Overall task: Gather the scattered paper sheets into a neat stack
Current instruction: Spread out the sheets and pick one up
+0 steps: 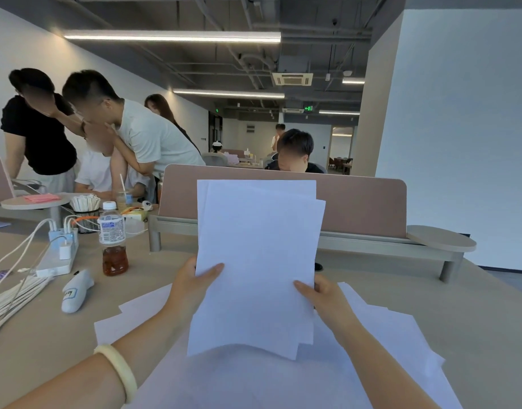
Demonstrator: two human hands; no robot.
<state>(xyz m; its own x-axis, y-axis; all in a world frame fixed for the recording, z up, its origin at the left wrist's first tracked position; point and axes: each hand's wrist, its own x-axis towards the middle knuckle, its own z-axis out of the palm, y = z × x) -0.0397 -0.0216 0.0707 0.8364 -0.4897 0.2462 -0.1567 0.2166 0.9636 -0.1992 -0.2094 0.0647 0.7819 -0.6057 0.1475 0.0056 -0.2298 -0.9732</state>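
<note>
Strip lights [171, 36] are glowing at 12 o'clock under a dark open ceiling [298, 13]; white walls [460, 113] are flanking a pink divider [357, 208] on the beige bench [62, 335]

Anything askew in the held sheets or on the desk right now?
Yes. The held sheets are not squared: a back sheet juts out at the top right and corners stagger at the bottom right. Loose sheets lie fanned on the desk. No spill or damage shows.

White sheets [258, 261] held upright, edges uneven; others [395, 329] scattered flat.
</note>
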